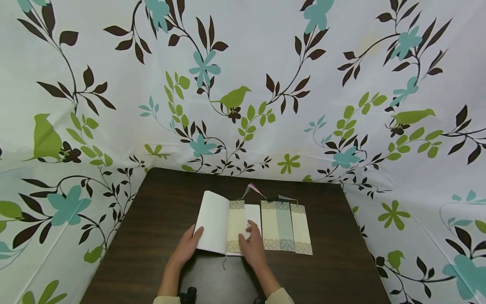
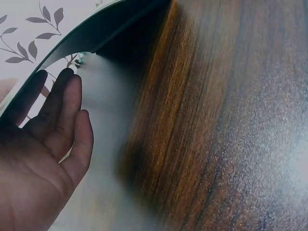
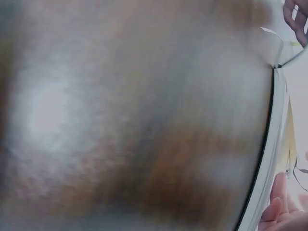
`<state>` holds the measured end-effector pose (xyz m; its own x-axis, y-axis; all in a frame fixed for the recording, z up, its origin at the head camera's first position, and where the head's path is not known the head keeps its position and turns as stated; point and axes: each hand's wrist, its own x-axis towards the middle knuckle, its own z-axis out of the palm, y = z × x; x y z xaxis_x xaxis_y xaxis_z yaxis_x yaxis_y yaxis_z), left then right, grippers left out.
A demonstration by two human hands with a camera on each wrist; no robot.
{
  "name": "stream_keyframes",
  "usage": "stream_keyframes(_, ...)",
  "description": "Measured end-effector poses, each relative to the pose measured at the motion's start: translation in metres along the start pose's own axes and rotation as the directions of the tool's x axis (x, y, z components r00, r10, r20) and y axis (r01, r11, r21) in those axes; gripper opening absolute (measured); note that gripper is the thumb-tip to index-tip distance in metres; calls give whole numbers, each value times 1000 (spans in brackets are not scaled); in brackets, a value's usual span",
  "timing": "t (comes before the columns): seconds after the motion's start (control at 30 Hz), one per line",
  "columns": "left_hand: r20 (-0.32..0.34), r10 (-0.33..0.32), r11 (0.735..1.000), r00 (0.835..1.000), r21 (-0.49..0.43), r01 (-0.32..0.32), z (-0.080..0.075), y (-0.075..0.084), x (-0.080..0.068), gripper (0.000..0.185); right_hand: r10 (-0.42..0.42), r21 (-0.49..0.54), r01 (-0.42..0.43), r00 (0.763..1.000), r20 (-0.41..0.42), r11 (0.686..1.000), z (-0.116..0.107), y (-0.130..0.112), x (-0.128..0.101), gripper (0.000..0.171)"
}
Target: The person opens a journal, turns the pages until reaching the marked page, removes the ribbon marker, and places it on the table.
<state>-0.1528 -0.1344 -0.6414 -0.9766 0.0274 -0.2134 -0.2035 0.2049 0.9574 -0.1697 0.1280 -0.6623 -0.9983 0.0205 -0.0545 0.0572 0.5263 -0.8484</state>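
Note:
An open book (image 1: pixel 212 221) with blank white pages lies near the middle of the table. My left hand (image 1: pixel 186 247) holds its left side, thumb on the page and fingers behind the dark cover (image 2: pixel 110 21). A cream bookmark (image 1: pixel 236 223) with lace-patterned ends lies along the fold on the right-hand page. Over that page is my right hand (image 1: pixel 253 251), thumb at the bookmark's right edge and fingers loosely bent. In the right wrist view, relaxed fingers (image 3: pixel 278 199) show beyond the book's edge (image 3: pixel 260 180).
Right of the book lie a cream bookmark (image 1: pixel 270 223), a blue-grey bookmark (image 1: pixel 284 226) and another cream bookmark (image 1: pixel 301 230). A pink tassel (image 1: pixel 256 189) lies above them. The dark wooden table (image 1: pixel 334 236) meets a patterned curtain (image 1: pixel 288 139) behind.

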Motion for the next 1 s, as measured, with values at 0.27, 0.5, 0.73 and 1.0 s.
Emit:
stream_keyframes(0.27,-3,-14,1000,1000,-7,14,0,1,0,56,98,98,-103,993,59,990,-8,-4,6,47)
stream_keyframes(0.5,5,-14,1000,1000,0,14,0,-1,1,59,85,132,-93,994,65,987,-13,-5,9,23)
stream_keyframes(0.73,2,-9,1000,1000,9,9,0,0,1,61,107,173,-114,993,54,978,-18,-3,13,25)
stream_keyframes(1.0,13,4,1000,1000,-14,-4,1,-2,3,61,155,202,-143,987,-46,969,-42,0,22,26)
